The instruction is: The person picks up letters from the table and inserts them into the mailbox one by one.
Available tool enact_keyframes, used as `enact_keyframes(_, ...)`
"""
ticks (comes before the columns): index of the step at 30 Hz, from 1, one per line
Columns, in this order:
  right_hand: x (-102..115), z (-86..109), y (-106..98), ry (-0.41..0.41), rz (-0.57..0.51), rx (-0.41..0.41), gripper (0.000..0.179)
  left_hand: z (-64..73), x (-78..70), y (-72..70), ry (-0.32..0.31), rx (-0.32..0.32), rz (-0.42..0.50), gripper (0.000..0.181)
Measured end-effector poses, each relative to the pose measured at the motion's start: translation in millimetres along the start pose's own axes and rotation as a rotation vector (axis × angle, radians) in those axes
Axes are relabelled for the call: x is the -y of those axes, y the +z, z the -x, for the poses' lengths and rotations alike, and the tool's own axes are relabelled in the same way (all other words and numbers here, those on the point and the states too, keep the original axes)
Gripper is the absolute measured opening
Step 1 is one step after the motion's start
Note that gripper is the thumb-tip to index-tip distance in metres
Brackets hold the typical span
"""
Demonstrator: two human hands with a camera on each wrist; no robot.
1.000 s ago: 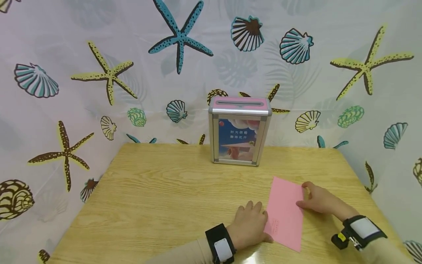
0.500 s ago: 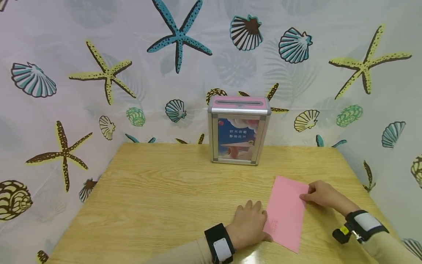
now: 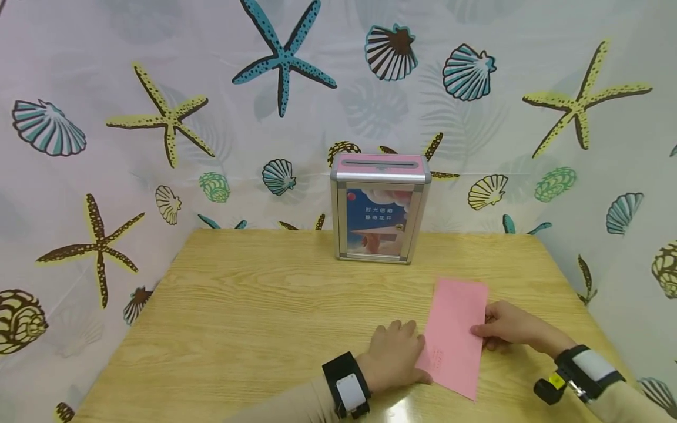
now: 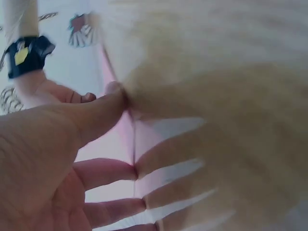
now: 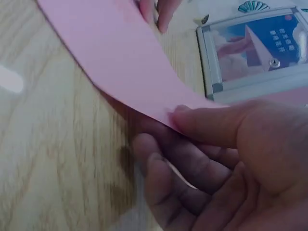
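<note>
A flat pink envelope [image 3: 455,335] with small red print near its lower left lies on the right part of the wooden table. My right hand [image 3: 510,326] pinches its right edge, thumb on top and fingers curled underneath. In the right wrist view that edge of the envelope [image 5: 120,67] bows up off the tabletop around the thumb. At the envelope's left side rests my left hand [image 3: 394,355], fingers spread on the table. The left wrist view has the left thumb [image 4: 108,108] touching the pink edge, with the other fingertips down on the surface.
A silver-framed letter box [image 3: 378,211] with a pink slotted top and a small lock stands at the back of the table [image 3: 254,305]. Behind it and at the sides hangs a white cloth [image 3: 328,106] printed with starfish and shells.
My right hand first slid outward with the envelope's far right corner, then moved down to the middle of the right edge and pinched there. My left hand has stayed nearly in place.
</note>
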State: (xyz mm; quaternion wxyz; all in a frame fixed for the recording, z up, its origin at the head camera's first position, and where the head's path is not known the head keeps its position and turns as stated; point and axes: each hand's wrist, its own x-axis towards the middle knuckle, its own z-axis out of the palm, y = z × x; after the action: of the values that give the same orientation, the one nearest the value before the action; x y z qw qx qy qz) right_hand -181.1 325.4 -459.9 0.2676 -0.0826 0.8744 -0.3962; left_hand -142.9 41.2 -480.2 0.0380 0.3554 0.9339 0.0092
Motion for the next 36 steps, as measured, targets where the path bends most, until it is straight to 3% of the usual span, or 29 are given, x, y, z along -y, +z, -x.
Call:
enact_keyframes(3,8.8,1.3,0.1,-0.064,0.005,-0.051,0.024,-4.8,11.6,-4.1,-0.022,0.029,0.145,0.053)
enact_keyframes(8,27.5,5.9,-1.2,-0.173,0.000,-0.124,0.026,-14.2,36.1,-11.0,-0.042,0.048,0.547,0.021)
enact_keyframes(11,40.6,8.1,0.8,-0.223,0.028,-0.181,0.025,-16.3,49.7,-12.1,-0.044,-0.001,0.736,0.019)
enact_keyframes(15,60.4,12.5,4.4,-0.293,0.098,-0.287,0.019,-11.4,60.4,-16.9,-0.081,-0.098,0.864,0.028)
enact_keyframes(17,71.2,14.8,5.5,-0.336,0.148,-0.348,0.017,-7.1,65.1,-23.5,-0.088,-0.134,0.880,0.027)
enact_keyframes(20,88.2,15.0,5.2,-0.412,0.227,-0.450,0.015,-2.3,74.5,-39.1,-0.072,-0.196,0.836,0.024)
enact_keyframes(27,134.9,4.2,1.5,-0.637,0.330,-0.701,0.009,1.1,100.6,-89.3,-0.003,-0.334,0.527,0.025)
enact_keyframes(30,159.4,-3.9,-4.3,-0.764,0.331,-0.787,0.007,1.5,109.9,-117.7,-0.006,-0.379,0.459,0.025)
enact_keyframes(33,184.7,-8.7,-15.0,-0.886,0.322,-0.873,0.005,-1.1,118.1,-146.6,-0.009,-0.421,0.461,0.026)
enact_keyframes(36,207.6,-10.5,-27.6,-0.956,0.303,-0.961,0.005,-6.0,126.6,-175.6,-0.020,-0.480,0.486,0.020)
